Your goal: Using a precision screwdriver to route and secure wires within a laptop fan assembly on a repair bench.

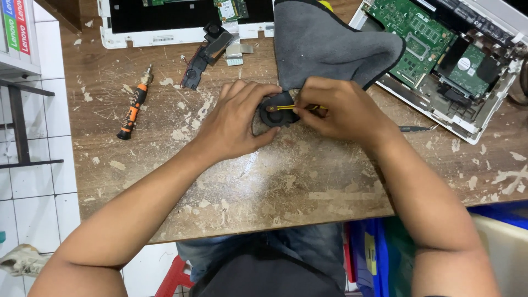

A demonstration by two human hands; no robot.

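Observation:
A small black laptop cooling fan (276,114) lies on the worn wooden table (286,181). My left hand (236,118) curls around its left side and holds it down. My right hand (341,110) pinches a thin yellow tool (289,108) laid across the top of the fan. A grey cloth (330,41) lies just behind both hands and touches the fan's far edge.
An orange-and-black screwdriver (133,104) lies at the left. A black speaker part (206,52) sits near a white laptop shell (181,25) at the back. An opened laptop with a green circuit board (440,49) is at the right. White floor tiles (33,198) show at left.

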